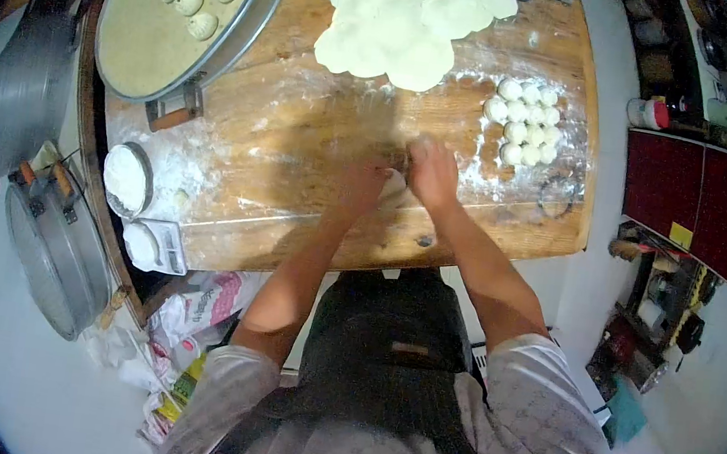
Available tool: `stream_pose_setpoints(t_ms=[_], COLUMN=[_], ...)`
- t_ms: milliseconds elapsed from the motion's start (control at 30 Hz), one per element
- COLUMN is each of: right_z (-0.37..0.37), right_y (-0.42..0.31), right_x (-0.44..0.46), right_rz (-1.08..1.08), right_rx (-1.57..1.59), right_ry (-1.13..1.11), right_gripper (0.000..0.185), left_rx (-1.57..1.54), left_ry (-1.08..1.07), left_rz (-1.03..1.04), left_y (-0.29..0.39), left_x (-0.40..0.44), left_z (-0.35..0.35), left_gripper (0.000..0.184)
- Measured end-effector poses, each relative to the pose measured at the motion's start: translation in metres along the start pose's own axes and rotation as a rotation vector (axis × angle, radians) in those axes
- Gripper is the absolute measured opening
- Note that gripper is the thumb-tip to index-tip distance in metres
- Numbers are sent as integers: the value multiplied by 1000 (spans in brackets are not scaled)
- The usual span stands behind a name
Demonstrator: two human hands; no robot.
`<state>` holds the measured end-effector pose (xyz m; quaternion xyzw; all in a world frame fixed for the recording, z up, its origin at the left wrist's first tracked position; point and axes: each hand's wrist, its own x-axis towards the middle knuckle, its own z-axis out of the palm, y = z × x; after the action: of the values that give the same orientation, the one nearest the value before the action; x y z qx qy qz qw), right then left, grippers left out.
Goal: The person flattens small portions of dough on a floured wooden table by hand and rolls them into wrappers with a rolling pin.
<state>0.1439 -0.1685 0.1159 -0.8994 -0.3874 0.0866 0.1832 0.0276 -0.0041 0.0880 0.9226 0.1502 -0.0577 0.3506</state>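
Note:
A small pale piece of dough lies on the wooden table between my two hands. My left hand is at its left edge, blurred and in shadow, so its fingers do not show clearly. My right hand is closed just above and to the right of the dough; what it grips is hidden. Beyond the hands, thin round dough wrappers lie overlapping in a flat pile. To the right, several small floured dough pieces sit close together in rows.
A large round steamer tray at the upper left carries several pleated buns. A bowl of flour and a white scale with a tub on it stand at the table's left edge. Flour dusts the wooden table.

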Motion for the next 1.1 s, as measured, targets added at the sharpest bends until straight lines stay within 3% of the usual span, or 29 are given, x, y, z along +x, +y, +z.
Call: stream_pose_setpoints(t_ms=[67,100,133,167,200,267,333,433,467,533,600,633,700,833,867,933,1033,1100], right_z=[-2,-3,-4,9,8,12,11,5,4,6,14,13,19,12,10,2,22,25], right_y=[5,5,5,4,-3,-18,-19,-16,-11,-10,-16,-25,-36,-36,-33,-34,-36,-47], right_x=[-24,-35,-39,-23,1,38,58,-2,-19,-25,-11,20,62,39,12,-26,18,67], right_rz=[-61,-98,-139,-55,-84,124,97,25,-51,-76,0,79,217,21,14,-25,-22,42], right_rx=[3,26,54,-61,65,-49,-38,-33,-55,-43,-27,-38,-16,-11,-17,52,-20,-31], right_ry=[-20,79,176,96,190,198,193,181,197,236,185,99,145,124,128,135,235,247], right_gripper=[16,16,17,17,14,14,13,14,16,17,16,14,13,6,6,4,4,5], left_rx=[-379,-590,-667,-653,-513,-254,-145,58,-394,-854,-482,-475,-281,227,-361,-960,-809,-306], left_ry=[45,73,98,106,110,91,81,121,100,70,113,100,37,44,139,231,117,204], left_rz=[-273,-411,-459,-445,-361,-242,-184,186,-159,-515,-241,-259,-195,122,-250,-621,-530,-188], left_y=[-25,-22,-11,0,17,39,29,-43,-68,-59,-36,-22,-8,-33,-71,-73,-37,-11], left_x=[-5,-10,-14,-18,-20,-14,14,3,1,-7,-35,-37,-13,-9,-17,-25,-69,-41], left_z=[20,25,21,19,3,-17,-13,27,44,35,6,-8,-21,-18,23,22,-24,-52], left_gripper=[27,27,28,28,28,31,33,35,34,34,33,33,34,37,38,40,38,39])
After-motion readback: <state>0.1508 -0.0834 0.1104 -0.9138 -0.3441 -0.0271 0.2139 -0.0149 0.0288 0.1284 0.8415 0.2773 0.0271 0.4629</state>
